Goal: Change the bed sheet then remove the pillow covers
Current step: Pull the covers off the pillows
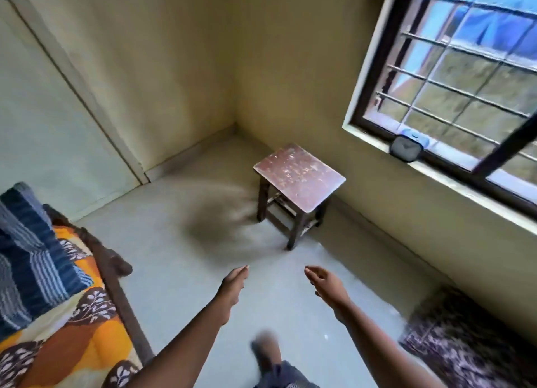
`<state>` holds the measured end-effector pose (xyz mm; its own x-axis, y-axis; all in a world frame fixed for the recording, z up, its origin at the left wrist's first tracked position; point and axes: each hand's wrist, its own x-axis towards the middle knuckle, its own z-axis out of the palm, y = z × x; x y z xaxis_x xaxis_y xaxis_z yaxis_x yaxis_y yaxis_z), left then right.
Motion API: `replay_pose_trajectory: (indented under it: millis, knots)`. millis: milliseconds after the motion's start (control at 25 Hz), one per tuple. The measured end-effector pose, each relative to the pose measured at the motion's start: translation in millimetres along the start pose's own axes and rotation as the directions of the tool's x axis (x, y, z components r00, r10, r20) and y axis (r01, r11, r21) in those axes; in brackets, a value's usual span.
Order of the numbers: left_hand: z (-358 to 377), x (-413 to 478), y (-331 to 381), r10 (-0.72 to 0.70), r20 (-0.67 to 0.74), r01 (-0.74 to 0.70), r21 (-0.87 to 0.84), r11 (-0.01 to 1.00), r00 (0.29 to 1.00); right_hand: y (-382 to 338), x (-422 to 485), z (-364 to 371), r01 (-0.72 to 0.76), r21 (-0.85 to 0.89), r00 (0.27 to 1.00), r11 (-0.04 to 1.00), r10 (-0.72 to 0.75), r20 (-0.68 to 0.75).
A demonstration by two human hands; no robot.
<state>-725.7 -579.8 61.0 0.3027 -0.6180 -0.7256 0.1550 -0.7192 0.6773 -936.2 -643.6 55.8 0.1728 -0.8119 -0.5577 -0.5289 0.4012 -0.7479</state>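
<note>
- The bed (pixel 116 294) sits at the lower left, well apart from the wooden stool (pixel 299 178), which stands near the room's corner; only the bed's near edge and dark wooden rail show.
- On the bed lies a bed sheet (pixel 72 338) printed in orange, brown and cream with white leaf sprigs; it is spread over the mattress up to the rail.
- A pillow (pixel 32 259) in a dark blue cover with pale blue stripes rests on the sheet, on the side of the bed far from the stool; the cover is on it and looks rumpled.
- The stool's reddish top is scuffed and bare; a dark smudge marks the floor (pixel 180 286) just beside its legs, toward the bed.
- The left hand (pixel 232 286) and right hand (pixel 325 283) reach forward over the floor, short of the stool, apart from each other; both hold nothing, fingers loosely curled, touching neither bed nor stool.
- A foot, blurred, shows on the floor below the hands.
- Behind and to the right of the stool is a barred window (pixel 465 76); a small dark clock (pixel 406 152) stands on its sill.
- A dark patterned mat (pixel 470 344) lies on the floor by the wall, on the window side of the stool.
</note>
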Motion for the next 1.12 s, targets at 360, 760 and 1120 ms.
replay_pose_trajectory:
  millis: [360,760,1120]
  knots:
    - [205.5,-71.9,-79.0,-0.146,0.454,-0.043,0.379,0.924,0.879,182.4,-182.5,-121.0,-0.254,0.448,0.842,0.857,0.424,-0.333]
    - [454.4,-131.3,-146.6,-0.229,0.503,-0.176,0.634,0.753,0.833,368.1,-251.0,-283.6,-0.279,0.74,0.705,0.612,0.653,-0.275]
    - [659.3,-88.1,-187.2,-0.159,0.626,-0.54,0.754,0.375,0.763,526.3,-151.9,-394.8,-0.289,0.846,0.702,0.449,0.7,-0.132]
